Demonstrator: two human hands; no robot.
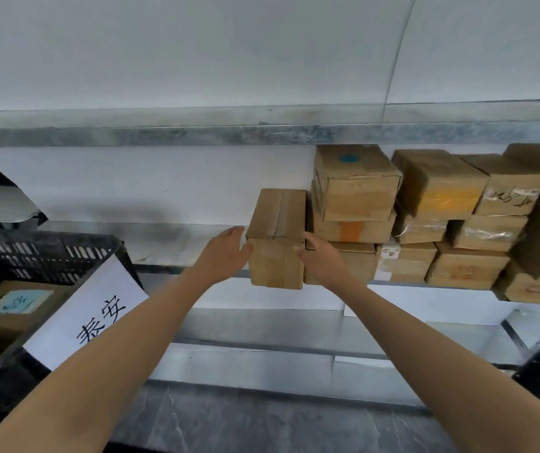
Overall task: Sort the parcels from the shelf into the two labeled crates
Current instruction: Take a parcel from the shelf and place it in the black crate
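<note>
Left hand (226, 251) lies flat against the left side of a plain parcel (276, 243), fingers straight and close together, thumb touching the parcel's front left corner. Right hand (322, 258) mirrors it on the parcel's right side, its fingers reaching into the narrow gap between this parcel and its neighbours, thumb at the front right corner. The plain parcel is pressed between two flat palms, not wrapped by curled fingers. It stands at the front edge of the metal shelf (177, 238), with a taped seam running along its top face. I cannot tell whether its base rests on the shelf or is raised off it. Just right of the plain parcel, touching or almost touching it, rises a stack of parcels. A blue-dot parcel (355, 184) sits highest there, with an orange-tape parcel (353, 231) under it. Further right of the plain parcel, a yellow-tape parcel (440, 191) tops the next pile. Left of the plain parcel the shelf board is bare. Well to the left of the plain parcel and lower, beyond the left forearm, stands a black crate (49, 253). A white paper label (92, 308) with handwritten characters hangs on the crate wall nearest the plain parcel. Inside that crate lies a boxed parcel (16, 305) bearing a pale blue sticker.
</note>
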